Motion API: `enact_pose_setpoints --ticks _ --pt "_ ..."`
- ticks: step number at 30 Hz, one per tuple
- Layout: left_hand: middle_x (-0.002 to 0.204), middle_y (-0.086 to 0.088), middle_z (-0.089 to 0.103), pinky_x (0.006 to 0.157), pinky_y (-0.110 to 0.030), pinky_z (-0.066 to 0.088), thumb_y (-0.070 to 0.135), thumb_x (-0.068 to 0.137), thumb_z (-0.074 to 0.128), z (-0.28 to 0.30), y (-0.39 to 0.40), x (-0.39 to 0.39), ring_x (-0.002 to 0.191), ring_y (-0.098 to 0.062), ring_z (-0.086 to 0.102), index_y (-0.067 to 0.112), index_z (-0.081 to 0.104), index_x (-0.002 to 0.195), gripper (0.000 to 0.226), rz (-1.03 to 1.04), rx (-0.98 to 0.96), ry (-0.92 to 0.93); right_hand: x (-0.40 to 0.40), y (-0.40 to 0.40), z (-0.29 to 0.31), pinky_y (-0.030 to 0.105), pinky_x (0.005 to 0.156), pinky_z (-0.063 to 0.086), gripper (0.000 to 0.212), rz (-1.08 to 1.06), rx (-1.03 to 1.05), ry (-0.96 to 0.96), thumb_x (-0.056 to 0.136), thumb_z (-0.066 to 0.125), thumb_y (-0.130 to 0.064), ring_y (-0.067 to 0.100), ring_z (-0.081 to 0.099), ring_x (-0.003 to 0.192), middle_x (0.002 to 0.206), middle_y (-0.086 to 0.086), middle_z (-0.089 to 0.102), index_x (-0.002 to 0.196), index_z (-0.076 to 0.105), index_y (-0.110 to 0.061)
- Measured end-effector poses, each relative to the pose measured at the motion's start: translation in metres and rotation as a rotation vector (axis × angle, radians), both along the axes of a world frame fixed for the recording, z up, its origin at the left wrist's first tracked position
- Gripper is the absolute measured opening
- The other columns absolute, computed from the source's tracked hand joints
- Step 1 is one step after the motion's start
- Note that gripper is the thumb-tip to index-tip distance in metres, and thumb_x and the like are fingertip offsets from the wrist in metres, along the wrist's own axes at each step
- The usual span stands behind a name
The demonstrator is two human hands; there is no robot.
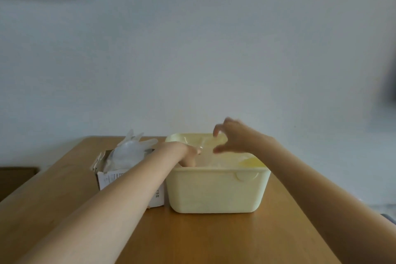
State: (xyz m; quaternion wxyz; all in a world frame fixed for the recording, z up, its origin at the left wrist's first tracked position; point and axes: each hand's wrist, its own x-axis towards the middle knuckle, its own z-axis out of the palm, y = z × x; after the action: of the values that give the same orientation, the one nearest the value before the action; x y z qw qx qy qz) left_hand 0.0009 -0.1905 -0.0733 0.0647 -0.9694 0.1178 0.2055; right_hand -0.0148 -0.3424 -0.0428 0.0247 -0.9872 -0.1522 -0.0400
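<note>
Pale wall [214, 49] behind, wooden surface [203, 240] below; a yellow tub [214, 193] stands on it, touching a glove box [111, 178] on its left. The left hand [180, 152] dips into the tub's near corner, its grip curled beside a scrap of clear film [202, 143] — whether it pinches that, I cannot tell; the right hand [233, 137] hovers over the rim, grip spread in a wide C, blurred. Likely risks: the film slips or tears under a one-handed pull; a hasty tug drags the light tub sideways — into the glove box.
</note>
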Motion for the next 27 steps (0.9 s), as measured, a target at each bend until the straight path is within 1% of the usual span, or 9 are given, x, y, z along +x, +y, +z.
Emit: enact_pose_setpoints --ticks 2,4,7,10,13,17,21,24,27 --pt "0.156 -0.004 0.019 0.111 -0.037 0.031 0.017 0.096 0.043 0.0 0.0 -0.004 0.139 -0.026 0.029 0.021 0.009 0.151 0.065 0.01 0.009 -0.003 0.003 0.006 -0.011 0.037 0.097 0.045 0.066 -0.103 -0.037 0.449 0.087 0.061 -0.041 0.027 0.049 0.122 0.144 0.006 0.038 0.143 0.028 -0.031" --pt "0.157 0.0 0.015 0.111 -0.038 0.03 0.02 0.099 0.037 -0.001 -0.001 -0.006 0.14 -0.026 0.026 0.025 0.012 0.151 0.058 0.037 0.02 0.0 0.008 0.006 -0.023 0.038 0.098 0.04 0.063 -0.208 -0.136 0.611 0.095 0.05 -0.034 0.03 0.044 0.128 0.149 0.009 0.032 0.148 0.018 -0.027" --pt "0.155 -0.001 0.022 0.105 -0.035 0.031 0.036 0.102 0.027 -0.004 -0.003 -0.004 0.137 -0.025 0.03 0.025 0.021 0.149 0.048 0.08 0.095 0.004 0.012 0.004 -0.034 0.033 0.098 0.036 0.054 -0.342 -0.066 0.522 0.095 0.036 -0.05 0.026 0.045 0.126 0.142 0.005 0.043 0.14 0.039 -0.019" --pt "0.147 -0.004 0.036 0.096 -0.03 0.034 0.048 0.098 0.028 -0.005 -0.005 -0.002 0.131 -0.023 0.039 0.02 0.035 0.143 0.054 0.005 0.188 -0.016 0.021 0.0 -0.039 0.029 0.097 0.036 0.057 -0.34 -0.157 0.481 0.095 0.036 -0.054 0.023 0.045 0.126 0.139 0.005 0.047 0.136 0.045 -0.015" --pt "0.149 -0.004 0.034 0.094 -0.03 0.035 0.044 0.099 0.028 -0.001 -0.006 -0.008 0.131 -0.023 0.039 0.023 0.033 0.145 0.05 0.081 0.132 -0.013 0.021 0.002 -0.04 0.028 0.096 0.036 0.056 -0.366 -0.158 0.501 0.095 0.037 -0.052 0.022 0.045 0.125 0.138 0.005 0.048 0.135 0.046 -0.014" --pt "0.154 0.0 0.026 0.102 -0.033 0.039 0.025 0.1 0.036 0.01 -0.004 -0.016 0.131 -0.025 0.042 0.029 0.021 0.149 0.051 0.002 -0.02 -0.022 0.023 0.001 -0.042 0.031 0.093 0.037 0.058 -0.375 -0.123 0.5 0.091 0.041 -0.054 0.023 0.047 0.123 0.137 0.002 0.047 0.136 0.046 -0.018" --pt "0.128 -0.001 0.057 0.081 -0.025 0.049 0.027 0.092 0.054 0.037 0.026 -0.032 0.094 -0.02 0.063 0.021 0.053 0.131 0.039 -0.071 -0.365 -0.321 0.016 0.008 -0.021 0.037 0.1 0.043 0.058 -0.265 -0.099 0.576 0.091 0.052 -0.04 0.027 0.051 0.12 0.142 0.007 0.043 0.142 0.034 -0.02" --pt "0.116 -0.002 0.065 0.084 -0.022 0.042 0.017 0.092 0.051 0.048 0.059 -0.043 0.1 -0.016 0.06 0.015 0.064 0.116 0.028 -0.005 -0.545 -0.595 0.0 0.019 0.011 0.041 0.089 0.053 0.059 -0.188 0.05 0.483 0.085 0.067 -0.033 0.028 0.062 0.101 0.124 0.013 0.054 0.133 0.045 -0.008" --pt "0.121 -0.005 0.061 0.087 -0.027 0.042 0.013 0.093 0.046 0.045 0.092 -0.048 0.108 -0.019 0.057 0.014 0.061 0.118 0.029 0.156 -0.632 -0.728 -0.01 0.043 0.034 0.037 0.083 0.056 0.033 -0.042 0.248 0.227 0.085 0.067 -0.018 0.025 0.064 0.085 0.097 0.014 0.065 0.113 0.062 -0.001"
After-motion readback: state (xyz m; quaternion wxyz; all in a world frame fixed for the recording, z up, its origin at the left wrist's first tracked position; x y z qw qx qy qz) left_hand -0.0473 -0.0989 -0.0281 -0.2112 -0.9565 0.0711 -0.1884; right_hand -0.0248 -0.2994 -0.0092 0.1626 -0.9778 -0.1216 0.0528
